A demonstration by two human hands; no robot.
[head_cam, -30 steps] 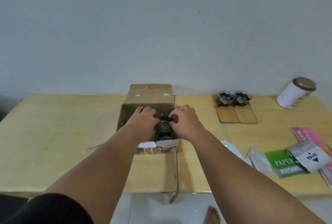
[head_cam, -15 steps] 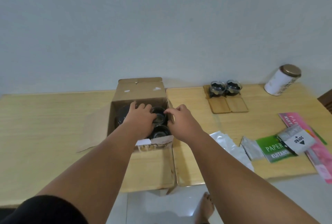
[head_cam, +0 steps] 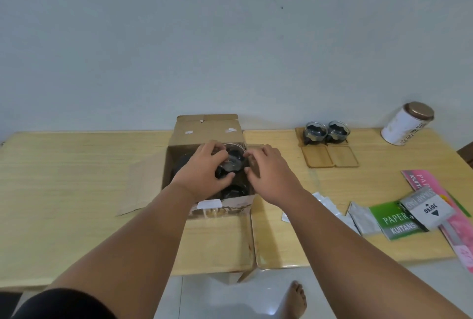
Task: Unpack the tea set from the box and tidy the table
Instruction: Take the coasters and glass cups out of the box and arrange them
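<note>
1. Inside the near wall of the cardboard box (head_cam: 222,209), a second dark cup (head_cam: 234,190) sits low, not yet unpacked.
2. At box centre, the left hand (head_cam: 202,174) and right hand (head_cam: 272,174) both curl round one glass cup (head_cam: 233,159), held about level with the box top.
3. Handling, judged: light, rigid, smooth, breakable. Grip the side wall from both sides, not the thin rim alone.
4. Far right, two unpacked cups (head_cam: 314,133) stand on wooden coasters (head_cam: 318,157); likely destination.
</note>
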